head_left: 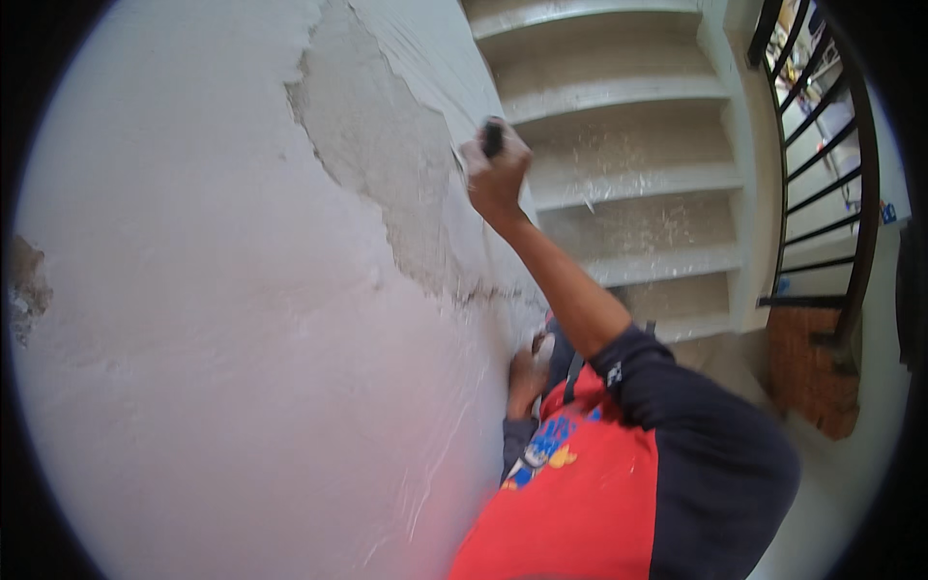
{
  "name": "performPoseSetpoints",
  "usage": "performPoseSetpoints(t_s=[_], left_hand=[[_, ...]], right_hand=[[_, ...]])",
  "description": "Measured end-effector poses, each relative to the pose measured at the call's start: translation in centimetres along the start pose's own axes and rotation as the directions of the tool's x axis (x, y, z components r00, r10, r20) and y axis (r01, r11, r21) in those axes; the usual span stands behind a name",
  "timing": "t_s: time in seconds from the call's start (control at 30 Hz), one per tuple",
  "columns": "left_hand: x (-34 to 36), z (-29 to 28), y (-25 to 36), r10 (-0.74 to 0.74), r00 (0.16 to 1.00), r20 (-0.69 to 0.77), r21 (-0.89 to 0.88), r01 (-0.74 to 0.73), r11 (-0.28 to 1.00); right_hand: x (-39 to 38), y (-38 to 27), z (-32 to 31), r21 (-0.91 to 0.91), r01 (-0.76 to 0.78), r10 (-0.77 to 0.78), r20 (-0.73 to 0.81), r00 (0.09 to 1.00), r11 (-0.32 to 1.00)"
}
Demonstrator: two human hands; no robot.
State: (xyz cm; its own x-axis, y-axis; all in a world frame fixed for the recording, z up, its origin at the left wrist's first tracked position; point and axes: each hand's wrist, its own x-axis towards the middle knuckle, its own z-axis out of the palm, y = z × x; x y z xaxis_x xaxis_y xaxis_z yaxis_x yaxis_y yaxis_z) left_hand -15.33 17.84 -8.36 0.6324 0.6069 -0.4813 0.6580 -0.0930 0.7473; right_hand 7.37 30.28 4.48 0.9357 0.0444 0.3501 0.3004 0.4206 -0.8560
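My right hand, with whitish dust on its fingers, is closed around the black handle of what looks like a scraper. Its thin edge seems to meet the wall, though most of the blade is hidden. Beside the hand, a bare grey patch with ragged borders runs down the white painted wall. My left hand is low, close to the wall and in front of my body. Its fingers look curled, and something pale and dark shows at them that I cannot make out.
Pale stairs climb to the right of the wall, with white flakes scattered over the treads. A black metal railing borders them at the far right, above a reddish-brown panel. Another damaged spot marks the wall's left side.
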Motion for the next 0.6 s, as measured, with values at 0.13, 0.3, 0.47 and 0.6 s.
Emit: performPoseSetpoints(t_s=[0.13, 0.3, 0.47, 0.6], left_hand=[[0.2, 0.0, 0.0, 0.093, 0.996, 0.003, -0.216, -0.09, 0.972], [-1.1, -1.1, 1.5, 0.038, 0.998, -0.042, -0.155, -0.044, 0.987], [-1.0, -0.4, 1.1, 0.042, 0.999, -0.014, -0.141, -0.043, 0.989], [-0.7, -0.6, -0.3, 0.049, 0.997, -0.053, -0.205, -0.059, 0.977]], right_hand=[[5.9, -8.6, -1.7, 0.663, -0.01, 0.091, -0.087, 0.992, 0.748], [10.0, -11.8, 0.6, 0.725, -0.006, -0.014, 0.021, 1.0, 0.689], [7.4, -0.4, 3.2, 0.244, 0.025, -0.029, 0.013, 1.0, 0.969], [7.9, -7.2, 2.2, 0.741, -0.151, 0.171, 0.05, 0.984, 0.654]])
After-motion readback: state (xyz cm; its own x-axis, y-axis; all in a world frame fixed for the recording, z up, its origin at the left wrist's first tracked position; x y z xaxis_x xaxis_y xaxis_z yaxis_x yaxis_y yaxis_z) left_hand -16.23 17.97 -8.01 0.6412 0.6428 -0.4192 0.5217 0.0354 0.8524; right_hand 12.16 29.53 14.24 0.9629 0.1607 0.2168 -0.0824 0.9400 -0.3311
